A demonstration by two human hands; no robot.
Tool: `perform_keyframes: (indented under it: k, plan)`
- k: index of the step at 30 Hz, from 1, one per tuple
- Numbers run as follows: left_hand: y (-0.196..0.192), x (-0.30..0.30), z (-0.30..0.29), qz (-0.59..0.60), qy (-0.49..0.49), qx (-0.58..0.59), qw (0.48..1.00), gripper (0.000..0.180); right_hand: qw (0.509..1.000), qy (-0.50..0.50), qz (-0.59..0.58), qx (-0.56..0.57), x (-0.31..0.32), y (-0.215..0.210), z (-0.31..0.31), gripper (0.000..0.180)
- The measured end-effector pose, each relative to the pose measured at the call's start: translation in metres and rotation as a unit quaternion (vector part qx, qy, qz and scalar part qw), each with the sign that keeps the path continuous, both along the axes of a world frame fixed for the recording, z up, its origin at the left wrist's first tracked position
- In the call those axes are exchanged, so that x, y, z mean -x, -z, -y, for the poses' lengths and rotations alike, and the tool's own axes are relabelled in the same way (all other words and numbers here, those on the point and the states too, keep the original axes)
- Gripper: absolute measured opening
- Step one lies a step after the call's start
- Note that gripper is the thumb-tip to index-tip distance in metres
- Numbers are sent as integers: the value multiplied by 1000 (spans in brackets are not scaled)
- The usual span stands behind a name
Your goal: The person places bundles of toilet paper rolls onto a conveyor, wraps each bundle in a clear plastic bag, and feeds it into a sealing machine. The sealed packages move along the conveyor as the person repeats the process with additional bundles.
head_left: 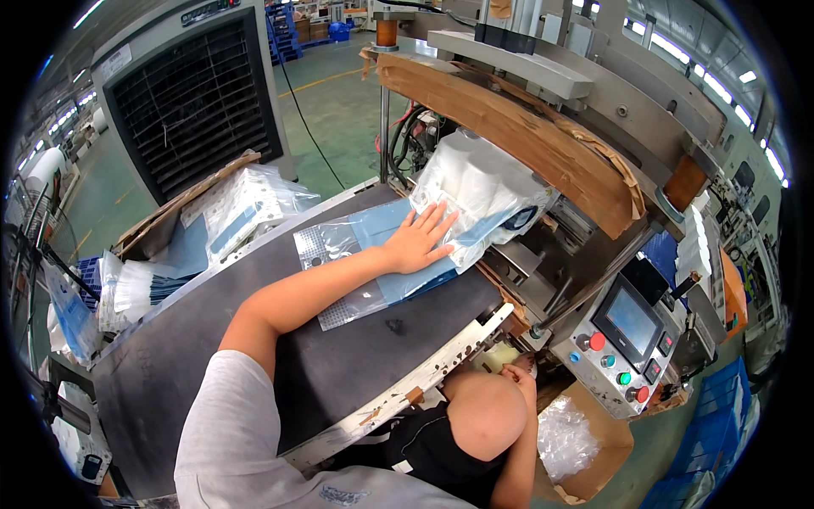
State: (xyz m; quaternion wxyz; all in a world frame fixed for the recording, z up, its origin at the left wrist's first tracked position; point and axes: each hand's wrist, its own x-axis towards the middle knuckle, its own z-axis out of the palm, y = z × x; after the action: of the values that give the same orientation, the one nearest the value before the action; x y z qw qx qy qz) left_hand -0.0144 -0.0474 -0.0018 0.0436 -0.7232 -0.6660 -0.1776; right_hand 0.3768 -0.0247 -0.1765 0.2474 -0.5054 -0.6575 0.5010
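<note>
At the far end of a dark belt [203, 365], a packed plastic bag [475, 182] is lying under a spread left hand [420, 242]

Bulging with white contents, the packed plastic bag is stretching its flat blue-and-clear end across the belt. The left hand is resting palm down on the blue part, its fingers standing apart and gripping nothing. Beside a bare knee [487, 416], the right hand [521, 379] is curling; whether it is clamping anything cannot be told. Near the bag's bulging end, a brown-edged plate [509, 136] is hanging. Farther right, a control panel [598, 365] is bearing red and green buttons [624, 378]; below it, a cardboard box [616, 424] is holding crumpled clear plastic [566, 437]. Along the belt's left side, white-and-blue packages [246, 208] are lying heaped, and behind them a grilled unit [195, 93] is standing.
</note>
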Motion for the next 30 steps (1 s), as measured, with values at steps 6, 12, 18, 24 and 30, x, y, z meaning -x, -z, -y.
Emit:
perform_keyframes:
  k: [6,12,18,24,30]
  plan:
    - [-30,-19,34,50,-21,-226,973,58,1000,-5,23,-20,1,-4,2,33]
    - [-112,8,82,-28,7,24,999,50,999,-19,26,-23,4,-20,8,35]
    - [-130,-3,42,-77,-10,115,990,55,998,-32,41,-39,12,-7,1,34]
    - [-135,-20,25,-52,-41,126,990,58,992,-43,111,-49,24,-8,2,32]
    - [-126,-11,97,-43,-21,124,991,58,990,-59,117,-46,29,-9,-4,33]
